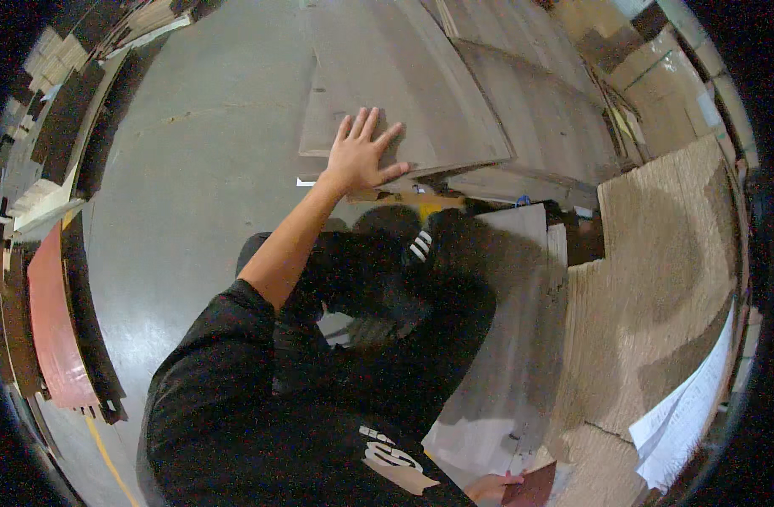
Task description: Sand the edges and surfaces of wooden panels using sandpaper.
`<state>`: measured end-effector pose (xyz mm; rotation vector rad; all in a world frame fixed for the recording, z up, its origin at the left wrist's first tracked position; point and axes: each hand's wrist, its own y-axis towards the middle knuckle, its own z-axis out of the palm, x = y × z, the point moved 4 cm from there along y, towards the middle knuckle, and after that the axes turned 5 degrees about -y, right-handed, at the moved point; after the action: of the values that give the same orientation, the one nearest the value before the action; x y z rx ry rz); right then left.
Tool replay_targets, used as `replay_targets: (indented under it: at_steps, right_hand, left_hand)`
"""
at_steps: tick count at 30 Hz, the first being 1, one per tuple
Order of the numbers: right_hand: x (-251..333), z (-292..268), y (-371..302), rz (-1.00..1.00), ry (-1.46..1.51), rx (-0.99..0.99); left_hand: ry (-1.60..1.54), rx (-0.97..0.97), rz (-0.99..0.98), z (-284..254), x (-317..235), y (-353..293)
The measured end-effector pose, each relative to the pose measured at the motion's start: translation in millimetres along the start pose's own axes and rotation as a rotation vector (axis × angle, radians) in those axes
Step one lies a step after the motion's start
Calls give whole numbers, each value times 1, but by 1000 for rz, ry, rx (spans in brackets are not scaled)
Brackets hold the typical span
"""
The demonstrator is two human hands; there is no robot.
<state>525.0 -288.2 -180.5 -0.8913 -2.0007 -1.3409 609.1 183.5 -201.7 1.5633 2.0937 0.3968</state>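
Observation:
My left hand (366,156) lies with its fingers spread on the near end of a greyish-brown wooden board (395,80), which rests on a stack. At the lower edge, my right hand (492,487) is only partly in view, closed on a flat reddish-brown piece (530,487) beside a long pale board (509,338). Something small and bright red shows by its fingertips, too small to make out. Between the two hands are my bent legs in dark trousers, over the pale board and the floor.
Tall stacks of tan sheets (649,253) stand at the right, with white papers (687,406) hanging over them. More boards (530,93) lie at the far right. A red-topped stack (57,317) and other piled boards line the left, along the grey floor (184,144).

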Motion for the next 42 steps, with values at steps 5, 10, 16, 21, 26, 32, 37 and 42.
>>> replay_targets:
  at_steps: [5, 10, 16, 21, 26, 32, 37, 42]
  right_hand:
    - [22, 60, 33, -72, -67, 96]
    - [46, 104, 60, -136, -146, 178]
    - [25, 152, 104, -472, -344, 418]
    - [87, 175, 131, -479, -184, 665]
    - [71, 170, 106, -565, -243, 765]
    - [49, 168, 127, -758, -317, 435]
    - [68, 135, 166, -769, -303, 233]
    - [59, 70, 194, -632, -323, -22]
  left_hand:
    - [-40, 132, 13, -26, -8, -8]
    - [-105, 199, 79, -39, -23, -46]
    - [9, 296, 128, -80, -76, -99]
    - [-439, 266, 41, -144, -74, -164]
    - [-44, 474, 217, -168, -90, -168]
    - [-268, 206, 149, -180, -87, -142]
    - [-442, -433, -495, -175, -66, -173]
    - [-1060, -149, -956, -92, -31, -216]
